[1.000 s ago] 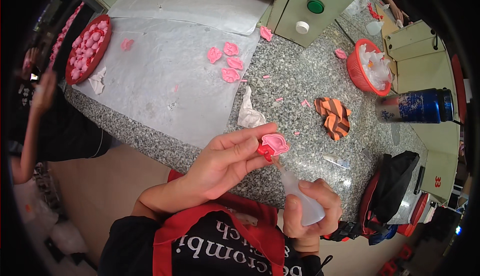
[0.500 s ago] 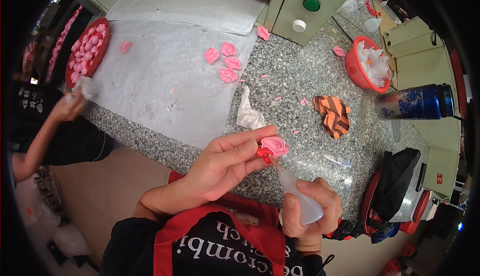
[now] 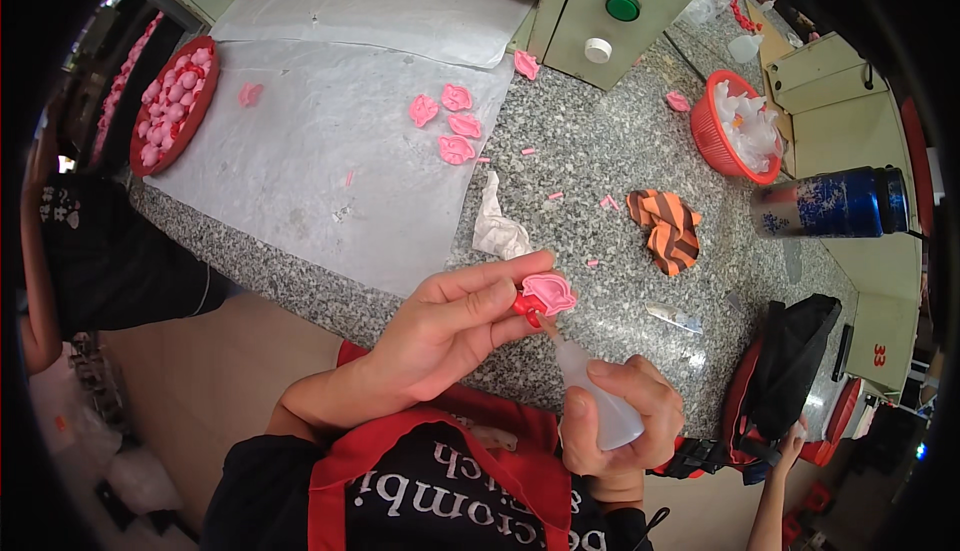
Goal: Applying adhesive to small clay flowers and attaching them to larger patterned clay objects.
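Note:
Between the thumb and fingers of my left hand [image 3: 440,326] is a small pink and red molded piece [image 3: 548,293]; its pink hollow side faces up and a red part sits by my fingertips. My right hand [image 3: 635,416] grips a translucent squeeze bottle [image 3: 600,396], tilted so that its thin nozzle tip touches or almost touches the red part. Just beyond my left fingers lies a crumpled white tissue [image 3: 498,223]. Several pink molded pieces [image 3: 457,125] rest on the white paper sheet [image 3: 290,191] farther off.
A red basket [image 3: 212,76] of pink and red pieces stands far left. To the right are a crumpled orange-brown striped wrapper [image 3: 668,236], a red basket [image 3: 702,131] with clear plastic pieces, a blue bottle [image 3: 825,206] and a black bag [image 3: 790,371]. A green-buttoned metal box [image 3: 605,26] stands behind.
My hands, the bottle and the molded piece stay nearly still. At left, another person's hand with white material has left the red basket. Another person's arm now shows at lower right.

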### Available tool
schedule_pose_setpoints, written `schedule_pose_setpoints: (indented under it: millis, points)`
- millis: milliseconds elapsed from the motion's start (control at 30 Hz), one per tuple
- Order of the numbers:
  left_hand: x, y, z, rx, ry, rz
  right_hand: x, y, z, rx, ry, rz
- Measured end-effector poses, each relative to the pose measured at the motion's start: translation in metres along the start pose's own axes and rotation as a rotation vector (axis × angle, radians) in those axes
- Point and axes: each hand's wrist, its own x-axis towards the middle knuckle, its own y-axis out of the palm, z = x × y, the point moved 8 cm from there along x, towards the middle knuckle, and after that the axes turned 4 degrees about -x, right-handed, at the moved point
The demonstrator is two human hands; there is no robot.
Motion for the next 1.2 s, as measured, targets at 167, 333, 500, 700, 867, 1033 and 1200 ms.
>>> schedule_pose_setpoints:
  millis: [167, 333, 500, 700, 867, 1033, 1200]
  points:
    - [-0.001, 0.001, 0.0, 0.006, -0.011, -0.005, 0.0, 0.0, -0.001, -0.011, -0.001, 0.007]
    - [-0.001, 0.001, 0.001, 0.001, -0.009, 0.009, -0.003, -0.003, -0.002, 0.008, 0.026, -0.026]
    - [-0.001, 0.001, 0.0, 0.022, -0.005, 0.002, -0.001, -0.002, -0.001, -0.011, 0.011, -0.008]
    - [0.0, 0.001, -0.001, 0.042, 0.012, 0.008, -0.007, -0.003, -0.002, -0.059, 0.137, 0.012]
    - [0.001, 0.003, 0.003, 0.046, -0.003, -0.002, 0.002, -0.005, 0.0, -0.029, -0.005, 0.009]
    - [-0.003, 0.001, 0.001, 0.037, -0.008, -0.002, 0.003, -0.001, 0.003, -0.028, 0.029, 0.042]
    - [0.0, 0.001, 0.001, 0.036, -0.001, 0.003, 0.002, -0.003, 0.0, -0.026, 0.062, 0.058]
